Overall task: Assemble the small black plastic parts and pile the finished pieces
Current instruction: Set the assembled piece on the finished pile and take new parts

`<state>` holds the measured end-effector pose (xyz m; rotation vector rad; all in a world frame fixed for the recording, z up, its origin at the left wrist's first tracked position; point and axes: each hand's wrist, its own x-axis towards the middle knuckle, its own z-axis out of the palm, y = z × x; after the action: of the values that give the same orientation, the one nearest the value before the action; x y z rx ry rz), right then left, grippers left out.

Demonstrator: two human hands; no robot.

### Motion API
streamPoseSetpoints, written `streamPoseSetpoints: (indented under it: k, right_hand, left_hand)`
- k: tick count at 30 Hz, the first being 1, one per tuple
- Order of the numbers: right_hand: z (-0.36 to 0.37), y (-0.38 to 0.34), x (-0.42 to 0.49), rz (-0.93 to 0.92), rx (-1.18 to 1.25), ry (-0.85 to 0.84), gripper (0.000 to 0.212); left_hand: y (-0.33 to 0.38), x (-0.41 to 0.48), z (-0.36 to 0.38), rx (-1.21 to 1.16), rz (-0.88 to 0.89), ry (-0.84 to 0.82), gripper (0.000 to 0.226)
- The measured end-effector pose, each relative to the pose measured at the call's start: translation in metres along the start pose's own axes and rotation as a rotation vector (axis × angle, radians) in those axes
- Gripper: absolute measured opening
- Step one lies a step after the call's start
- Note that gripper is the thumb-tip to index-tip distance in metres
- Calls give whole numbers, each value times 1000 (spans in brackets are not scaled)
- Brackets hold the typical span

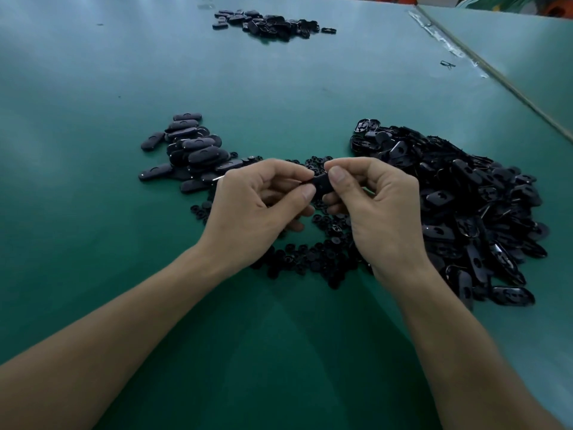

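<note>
My left hand (257, 206) and my right hand (375, 209) meet above the green table, both pinching one small black plastic part (321, 185) between thumbs and fingertips. Most of that part is hidden by my fingers. Under and between my hands lies a scatter of small round black pieces (313, 259). A pile of closed oval black pieces (189, 150) sits to the left of my hands. A large heap of open oval black shells (459, 206) lies to the right.
The green table (279, 352) stretches all around. Another pile of black parts (269, 23) lies at the far end. A seam with tape (449, 48) runs along the right, with one stray small clip (447, 64) beside it.
</note>
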<state>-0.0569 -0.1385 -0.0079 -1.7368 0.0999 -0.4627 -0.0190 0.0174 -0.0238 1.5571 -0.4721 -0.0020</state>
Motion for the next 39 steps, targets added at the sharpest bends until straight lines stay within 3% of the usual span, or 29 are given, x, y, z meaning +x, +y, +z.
streamPoseSetpoints:
  k: [6,12,19,21,23,26,29,35,39]
  right_hand:
    - [-2,2,-1,-42,-164,-69,13]
    - [-1,1,-2,-27,-55,-71,12]
    - [0,0,-2,-82,-45,-98,29]
    - [-4,1,-2,-88,-149,-48,24]
    - [-9,1,-1,-121,-400,-39,16]
    - [-12,3,-2,-123,-723,-121,14]
    - [-8,4,-4,-88,-844,-186,18]
    - [-2,3,-6,-79,-815,-191,7]
    - [1,1,-7,-119,-634,-169,6]
  left_hand:
    - [-2,2,0,-81,-26,19,19]
    - [1,2,-1,-61,7,37,18]
    - [0,2,-1,50,48,50,20]
    - [-1,2,-2,104,82,67,21]
    - [-1,2,-2,148,115,78,20]
    - [0,1,-1,154,149,109,19]
    - [0,2,0,120,147,132,20]
    - [-1,3,-3,106,108,147,28]
    - [-3,3,-3,85,96,167,19]
